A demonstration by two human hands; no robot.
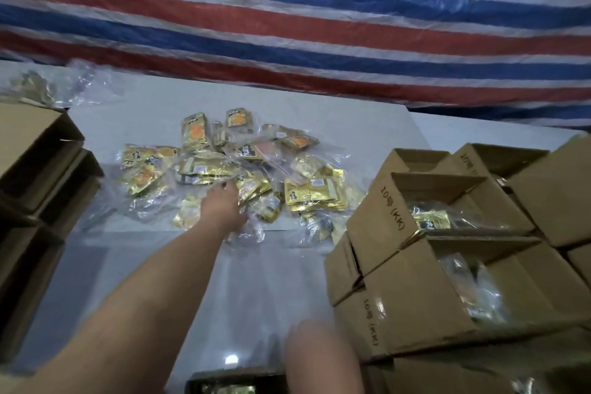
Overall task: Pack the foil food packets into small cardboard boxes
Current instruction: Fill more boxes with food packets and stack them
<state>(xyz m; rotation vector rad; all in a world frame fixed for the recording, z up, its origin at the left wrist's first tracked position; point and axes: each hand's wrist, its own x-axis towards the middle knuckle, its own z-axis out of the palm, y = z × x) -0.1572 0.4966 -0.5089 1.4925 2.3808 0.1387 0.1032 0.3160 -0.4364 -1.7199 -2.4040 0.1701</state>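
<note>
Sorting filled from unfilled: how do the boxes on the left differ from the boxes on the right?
The left boxes show dark, seemingly empty interiors; the right boxes hold bagged gold packets. The right boxes show printed side markings; the left boxes show none. Both are brown cardboard, stacked, flaps open.

Rear wall covered by a red, white and blue striped tarpaulin (pixel 319 19), creased. White tabletop (pixel 153 99) below; lighting dim, glossy reflections.

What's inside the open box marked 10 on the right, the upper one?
The upper open box holds gold foil packets in clear plastic near its top. Its walls and flaps hide how many lie underneath.
</note>
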